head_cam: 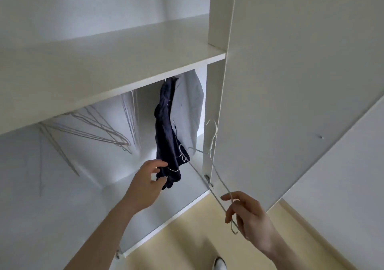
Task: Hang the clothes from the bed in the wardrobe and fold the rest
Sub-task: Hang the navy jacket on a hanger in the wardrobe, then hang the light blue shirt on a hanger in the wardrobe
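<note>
Wire hanger, light and springy, is hanging pinched in the right hand; the left hand is pinching the soft dark garment beside it.

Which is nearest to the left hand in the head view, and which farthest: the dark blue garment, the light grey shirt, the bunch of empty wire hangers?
1. Dark blue garment: its lower end is at the left hand.
2. Light grey shirt: hanging just behind it, up and to the right.
3. Empty wire hangers: up and to the left, under the shelf.
</note>
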Available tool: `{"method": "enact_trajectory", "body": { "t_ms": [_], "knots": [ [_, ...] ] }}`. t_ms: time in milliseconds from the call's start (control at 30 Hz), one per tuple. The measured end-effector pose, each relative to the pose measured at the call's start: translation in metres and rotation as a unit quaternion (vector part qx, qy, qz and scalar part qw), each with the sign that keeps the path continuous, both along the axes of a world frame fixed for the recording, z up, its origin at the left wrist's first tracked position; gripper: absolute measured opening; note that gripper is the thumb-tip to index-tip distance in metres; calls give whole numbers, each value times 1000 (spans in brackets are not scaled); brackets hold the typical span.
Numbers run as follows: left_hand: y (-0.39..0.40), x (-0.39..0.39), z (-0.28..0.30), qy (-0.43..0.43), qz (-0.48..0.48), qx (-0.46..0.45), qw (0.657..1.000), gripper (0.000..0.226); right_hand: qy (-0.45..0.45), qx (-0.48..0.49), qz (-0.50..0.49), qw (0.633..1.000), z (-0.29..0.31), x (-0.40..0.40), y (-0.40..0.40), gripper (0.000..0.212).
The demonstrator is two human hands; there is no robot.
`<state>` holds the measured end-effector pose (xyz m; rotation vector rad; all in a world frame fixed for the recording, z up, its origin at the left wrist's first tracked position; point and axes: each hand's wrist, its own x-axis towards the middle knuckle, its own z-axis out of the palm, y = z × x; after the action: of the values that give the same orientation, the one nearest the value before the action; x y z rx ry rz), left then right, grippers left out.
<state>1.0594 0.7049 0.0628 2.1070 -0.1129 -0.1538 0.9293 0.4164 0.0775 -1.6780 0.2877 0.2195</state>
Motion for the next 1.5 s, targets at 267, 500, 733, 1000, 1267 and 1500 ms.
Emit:
{"method": "enact_trajectory", "body": {
  "t_ms": [267,500,733,1000,1267,1500],
  "knots": [
    [-24,-48,-11,5,-98,21,995,37,4,-31,-91,995,1,-125,-16,33],
    [-98,-116,8,-33,-199,56,978,35,1,-64,-143,988,3,-245,-67,42],
    [-223,-230,11,-56,-274,36,959,42,-3,-80,-206,975,7,-414,-143,45],
    [-390,-393,24,-109,-446,1,888,66,21,-81,-311,947,4,-618,-210,32],
    [-530,-518,23,-192,-625,90,751,30,29,-71,-455,887,8,-777,-225,25],
    [-630,-643,-9,-169,-666,136,714,19,132,-123,-586,790,-9,-892,-236,18]
  ]
}}
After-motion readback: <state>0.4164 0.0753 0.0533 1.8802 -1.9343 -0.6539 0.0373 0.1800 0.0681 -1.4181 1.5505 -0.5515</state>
